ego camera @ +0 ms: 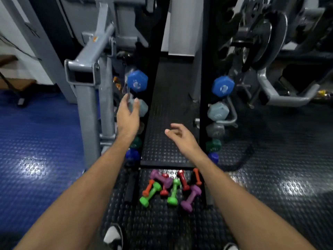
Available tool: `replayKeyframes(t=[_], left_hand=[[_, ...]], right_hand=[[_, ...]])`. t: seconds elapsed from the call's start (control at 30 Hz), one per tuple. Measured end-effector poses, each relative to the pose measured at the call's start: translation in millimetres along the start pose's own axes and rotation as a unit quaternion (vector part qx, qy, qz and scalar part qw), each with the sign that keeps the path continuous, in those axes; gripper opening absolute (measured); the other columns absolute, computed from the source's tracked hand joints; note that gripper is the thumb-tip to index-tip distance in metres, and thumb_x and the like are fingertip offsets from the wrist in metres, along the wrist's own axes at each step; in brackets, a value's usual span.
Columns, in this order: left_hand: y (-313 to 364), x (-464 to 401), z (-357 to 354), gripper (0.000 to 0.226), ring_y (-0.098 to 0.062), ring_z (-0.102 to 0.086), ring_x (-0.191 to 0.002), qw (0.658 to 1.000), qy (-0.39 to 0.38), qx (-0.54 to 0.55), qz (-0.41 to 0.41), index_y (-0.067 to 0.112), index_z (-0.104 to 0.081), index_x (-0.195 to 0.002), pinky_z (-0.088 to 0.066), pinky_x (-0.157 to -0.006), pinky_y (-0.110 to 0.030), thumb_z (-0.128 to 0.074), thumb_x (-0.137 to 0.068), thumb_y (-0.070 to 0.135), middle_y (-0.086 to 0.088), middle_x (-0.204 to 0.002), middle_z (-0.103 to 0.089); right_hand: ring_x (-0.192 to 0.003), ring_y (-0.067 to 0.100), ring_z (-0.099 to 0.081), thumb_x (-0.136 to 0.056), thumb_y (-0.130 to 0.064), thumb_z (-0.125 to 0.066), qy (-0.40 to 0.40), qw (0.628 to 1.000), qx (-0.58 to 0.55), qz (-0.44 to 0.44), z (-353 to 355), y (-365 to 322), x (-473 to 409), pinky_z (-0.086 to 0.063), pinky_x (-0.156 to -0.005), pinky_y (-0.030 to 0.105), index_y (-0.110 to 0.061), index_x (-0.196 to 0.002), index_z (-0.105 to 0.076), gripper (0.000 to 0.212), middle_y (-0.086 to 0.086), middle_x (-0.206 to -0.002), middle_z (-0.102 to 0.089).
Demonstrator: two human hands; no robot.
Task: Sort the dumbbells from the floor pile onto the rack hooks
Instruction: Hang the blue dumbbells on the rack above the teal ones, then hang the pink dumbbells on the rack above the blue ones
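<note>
A pile of small dumbbells (171, 188) lies on the floor at the foot of the black rack (153, 51): green, purple, red and orange ones. The rack's two uprights carry hex dumbbells: blue (137, 80) and grey (142, 107) on the left post, blue (223, 85), grey (218, 111) and darker ones below on the right post. My left hand (128, 116) is raised beside the left post's grey dumbbell, fingers spread, holding nothing. My right hand (180, 137) hovers between the posts, fingers loosely curled, empty.
A grey machine frame (88, 73) stands close on the left of the rack. Weight plates (259, 37) and a curved grey bar (281, 94) are at the right. Black studded matting (171, 105) runs between the posts; blue matting (39, 141) lies at the left. My shoes (112, 237) show at the bottom.
</note>
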State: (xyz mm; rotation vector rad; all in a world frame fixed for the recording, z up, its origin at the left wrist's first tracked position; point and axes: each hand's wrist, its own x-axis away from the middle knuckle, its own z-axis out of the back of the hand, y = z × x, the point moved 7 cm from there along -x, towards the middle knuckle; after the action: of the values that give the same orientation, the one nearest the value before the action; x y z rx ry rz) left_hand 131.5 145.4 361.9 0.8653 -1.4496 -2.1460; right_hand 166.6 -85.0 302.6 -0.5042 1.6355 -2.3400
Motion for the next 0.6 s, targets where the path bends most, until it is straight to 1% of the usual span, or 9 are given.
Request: replayKeyframes(t=[0.07, 0.1, 0.2, 0.27, 0.33, 0.37, 0.43, 0.53, 0.6], left_hand=[[-21.7, 26.3, -5.5, 0.062, -0.015, -0.05, -0.136, 1.0, -0.003, -0.008, -0.005, 0.014, -0.041, -0.152, -0.039, -0.116, -0.035, -0.051, -0.101, 0.047, -0.002, -0.149, -0.052], [-31.5, 38.6, -8.4, 0.061, -0.016, -0.049, -0.135, 1.0, -0.007, -0.021, -0.004, 0.013, -0.04, -0.152, -0.038, -0.116, -0.035, -0.052, -0.101, 0.045, -0.003, -0.148, -0.051], [-66.4, 68.7, -18.2, 0.056, -0.018, -0.047, -0.132, 0.998, -0.016, -0.059, -0.002, 0.008, -0.041, -0.149, -0.035, -0.112, -0.027, -0.054, -0.102, 0.036, -0.007, -0.145, -0.049], [-95.0, 83.0, -28.4, 0.052, -0.02, -0.05, -0.129, 0.995, -0.04, -0.083, 0.026, 0.005, -0.045, -0.145, -0.035, -0.109, -0.026, -0.056, -0.102, 0.033, -0.009, -0.14, -0.052], [-128.5, 94.2, -42.8, 0.05, -0.025, -0.054, -0.126, 0.99, -0.085, -0.089, 0.072, 0.003, -0.05, -0.142, -0.04, -0.107, -0.03, -0.058, -0.101, 0.032, -0.012, -0.136, -0.056], [-146.3, 100.2, -51.0, 0.05, -0.025, -0.055, -0.125, 0.985, -0.111, -0.096, 0.094, 0.003, -0.051, -0.141, -0.041, -0.108, -0.033, -0.059, -0.101, 0.032, -0.012, -0.135, -0.057], [-179.2, 113.7, -70.0, 0.055, -0.023, -0.055, -0.126, 0.972, -0.165, -0.118, 0.121, 0.007, -0.05, -0.145, -0.042, -0.11, -0.036, -0.06, -0.1, 0.036, -0.01, -0.14, -0.057], [-225.8, 134.8, -97.9, 0.063, -0.02, -0.05, -0.134, 0.947, -0.24, -0.136, 0.164, 0.014, -0.045, -0.151, -0.038, -0.114, -0.037, -0.058, -0.099, 0.047, -0.006, -0.149, -0.051], [-251.9, 145.9, -116.9, 0.07, -0.02, -0.051, -0.135, 0.932, -0.274, -0.135, 0.197, 0.015, -0.044, -0.152, -0.039, -0.115, -0.039, -0.057, -0.095, 0.054, -0.006, -0.151, -0.05]], right_hand=[[-0.108, 0.007, -0.068, -0.088, -0.054, -0.073, 0.002, 1.0, 0.003, -0.017, -5.0, 27.1, 7.8, -0.049, -0.101, 0.028, -0.025, -0.137, -0.059, 0.059, -0.006, -0.11, -0.073], [-0.109, 0.008, -0.068, -0.089, -0.054, -0.073, -0.001, 1.0, 0.005, -0.028, -6.8, 39.9, 11.3, -0.049, -0.103, 0.029, -0.025, -0.138, -0.058, 0.059, -0.005, -0.112, -0.073], [-0.112, 0.006, -0.066, -0.092, -0.053, -0.07, -0.018, 0.998, 0.012, -0.061, -11.5, 72.9, 21.2, -0.049, -0.102, 0.028, -0.024, -0.143, -0.054, 0.061, -0.007, -0.118, -0.071], [-0.112, 0.003, -0.064, -0.094, -0.052, -0.07, -0.02, 0.996, 0.012, -0.082, -12.7, 96.3, 25.1, -0.048, -0.099, 0.026, -0.024, -0.145, -0.052, 0.06, -0.007, -0.121, -0.07], [-0.11, 0.0, -0.062, -0.094, -0.05, -0.069, -0.016, 0.995, 0.007, -0.096, -12.2, 119.0, 27.6, -0.048, -0.096, 0.023, -0.025, -0.145, -0.052, 0.06, -0.007, -0.123, -0.069], [-0.11, -0.001, -0.061, -0.095, -0.051, -0.069, -0.016, 0.994, 0.008, -0.105, -12.4, 131.7, 28.1, -0.047, -0.091, 0.021, -0.026, -0.146, -0.051, 0.06, -0.008, -0.125, -0.068], [-0.114, 0.002, -0.06, -0.095, -0.053, -0.067, -0.018, 0.992, 0.01, -0.123, -12.8, 159.4, 24.8, -0.043, -0.084, 0.019, -0.029, -0.148, -0.048, 0.061, -0.011, -0.128, -0.065], [-0.119, 0.009, -0.06, -0.094, -0.055, -0.066, -0.01, 0.988, 0.01, -0.153, -12.7, 201.1, 13.4, -0.042, -0.079, 0.019, -0.032, -0.148, -0.046, 0.062, -0.011, -0.129, -0.063], [-0.119, 0.011, -0.06, -0.094, -0.056, -0.067, -0.008, 0.986, 0.015, -0.165, -13.6, 227.5, 4.7, -0.043, -0.079, 0.019, -0.03, -0.147, -0.048, 0.062, -0.01, -0.128, -0.062]])
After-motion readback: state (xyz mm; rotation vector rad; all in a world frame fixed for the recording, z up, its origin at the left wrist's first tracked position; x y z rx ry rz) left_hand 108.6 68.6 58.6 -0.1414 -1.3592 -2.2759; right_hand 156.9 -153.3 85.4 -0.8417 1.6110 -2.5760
